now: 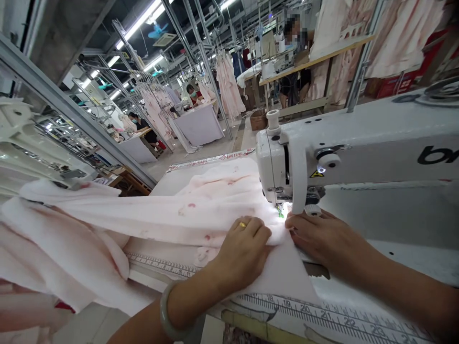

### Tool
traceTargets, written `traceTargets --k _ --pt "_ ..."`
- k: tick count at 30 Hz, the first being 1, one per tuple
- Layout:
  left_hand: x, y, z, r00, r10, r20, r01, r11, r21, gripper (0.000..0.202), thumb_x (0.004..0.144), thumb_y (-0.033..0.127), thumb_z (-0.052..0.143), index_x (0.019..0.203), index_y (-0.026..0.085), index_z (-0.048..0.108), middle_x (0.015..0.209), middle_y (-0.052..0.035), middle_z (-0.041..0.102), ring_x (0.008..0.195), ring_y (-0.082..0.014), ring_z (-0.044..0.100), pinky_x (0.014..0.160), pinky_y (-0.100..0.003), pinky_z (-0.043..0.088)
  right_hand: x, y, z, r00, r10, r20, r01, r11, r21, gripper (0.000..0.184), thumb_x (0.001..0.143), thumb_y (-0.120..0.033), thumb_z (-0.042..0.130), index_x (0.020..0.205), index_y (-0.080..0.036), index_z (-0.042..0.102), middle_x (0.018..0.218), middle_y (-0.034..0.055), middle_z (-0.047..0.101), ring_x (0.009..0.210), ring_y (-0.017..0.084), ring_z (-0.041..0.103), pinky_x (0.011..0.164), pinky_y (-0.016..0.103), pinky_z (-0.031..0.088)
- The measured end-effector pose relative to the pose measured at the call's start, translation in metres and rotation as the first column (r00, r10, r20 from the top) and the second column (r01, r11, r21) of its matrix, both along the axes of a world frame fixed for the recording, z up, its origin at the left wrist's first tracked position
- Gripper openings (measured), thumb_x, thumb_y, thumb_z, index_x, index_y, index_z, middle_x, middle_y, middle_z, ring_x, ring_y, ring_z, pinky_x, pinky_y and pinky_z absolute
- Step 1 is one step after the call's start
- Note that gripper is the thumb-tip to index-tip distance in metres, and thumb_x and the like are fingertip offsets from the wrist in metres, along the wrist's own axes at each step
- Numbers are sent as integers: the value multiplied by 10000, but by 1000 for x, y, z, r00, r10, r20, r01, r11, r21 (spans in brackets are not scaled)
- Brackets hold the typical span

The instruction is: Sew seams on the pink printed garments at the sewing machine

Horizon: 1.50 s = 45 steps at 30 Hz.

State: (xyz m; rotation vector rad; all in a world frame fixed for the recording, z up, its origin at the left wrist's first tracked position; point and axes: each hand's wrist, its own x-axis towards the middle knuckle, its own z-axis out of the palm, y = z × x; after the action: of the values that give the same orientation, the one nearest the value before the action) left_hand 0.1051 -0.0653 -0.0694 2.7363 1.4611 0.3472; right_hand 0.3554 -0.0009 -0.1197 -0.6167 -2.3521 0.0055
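Pale pink fabric [201, 210] with small red marks lies across the sewing table and drapes off to the left. My left hand [244, 248], with a gold ring and a grey bangle on the wrist, presses on the fabric with its fingers curled. My right hand [322, 236] lies flat on the cloth, fingertips just in front of the presser foot [281, 210] of the white sewing machine [358, 148]. Both hands rest side by side on the fabric at the needle.
Measuring tapes [322, 313] are fixed along the table's front edge. Pink garments [229, 86] hang on racks in the aisle behind. Other people sit at tables far back, and one sits at a machine [294, 52] at the upper right.
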Motion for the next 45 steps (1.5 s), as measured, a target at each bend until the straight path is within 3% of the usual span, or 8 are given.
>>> traceTargets --k 3,7,11,17,21,25,35,45 --pt "0 5 6 997 51 66 -50 999 -17 186 1078 121 522 999 219 659 1040 -86 756 987 -267 685 918 -417 583 0 3 -5 1000 11 15 -11 1000 -8 283 1198 -163 424 1060 -223 664 988 35 761 826 211 694 787 372 470" --pt "11 16 21 963 160 215 -133 982 -134 262 1149 214 455 923 234 585 947 -54 732 897 -231 667 834 -363 553 0 3 -8 997 56 55 -57 998 26 283 1143 -76 469 1064 -221 699 1042 41 765 827 206 668 832 381 468" --pt "24 26 19 959 218 180 -174 957 -232 276 1191 300 406 966 243 555 931 -45 721 867 -234 667 827 -377 558 2 1 -2 991 105 86 -112 991 77 264 1069 -25 527 1082 -194 729 1056 69 771 947 246 697 916 414 472" --pt "19 26 1 952 246 181 -195 946 -260 284 1054 446 765 1118 234 588 1149 -81 754 1095 -298 707 946 -460 621 13 4 9 976 190 103 -181 979 -90 300 1172 -178 500 1118 -250 787 915 19 711 831 216 662 827 368 467" --pt "15 21 -5 976 178 129 -152 970 -187 50 1020 216 699 977 217 676 1071 -74 728 1059 -278 694 946 -438 617 19 7 8 967 224 124 -197 960 -199 350 1205 -249 462 1166 -273 809 921 25 729 825 224 672 822 370 468" --pt "16 21 -8 989 86 122 -76 993 -86 281 959 99 635 1169 207 788 1084 -86 745 1050 -283 690 930 -429 611 21 6 7 960 243 137 -205 948 -243 398 1227 -288 421 1163 -266 813 908 26 738 813 232 671 840 398 471" --pt "23 18 -20 992 96 81 -88 991 -97 119 1027 235 707 1119 211 779 1096 -78 764 1047 -285 708 964 -458 604 22 2 15 940 318 124 -258 899 -353 342 1184 -217 488 1111 -260 820 905 23 734 844 223 669 912 416 497" --pt "24 11 -18 965 -98 -244 119 990 76 291 1101 96 568 1333 158 734 1242 -125 765 1140 -292 685 1010 -453 576 21 -1 19 942 308 131 -246 903 -353 357 1179 -227 483 871 -243 663 823 -2 662 780 207 619 849 387 471"
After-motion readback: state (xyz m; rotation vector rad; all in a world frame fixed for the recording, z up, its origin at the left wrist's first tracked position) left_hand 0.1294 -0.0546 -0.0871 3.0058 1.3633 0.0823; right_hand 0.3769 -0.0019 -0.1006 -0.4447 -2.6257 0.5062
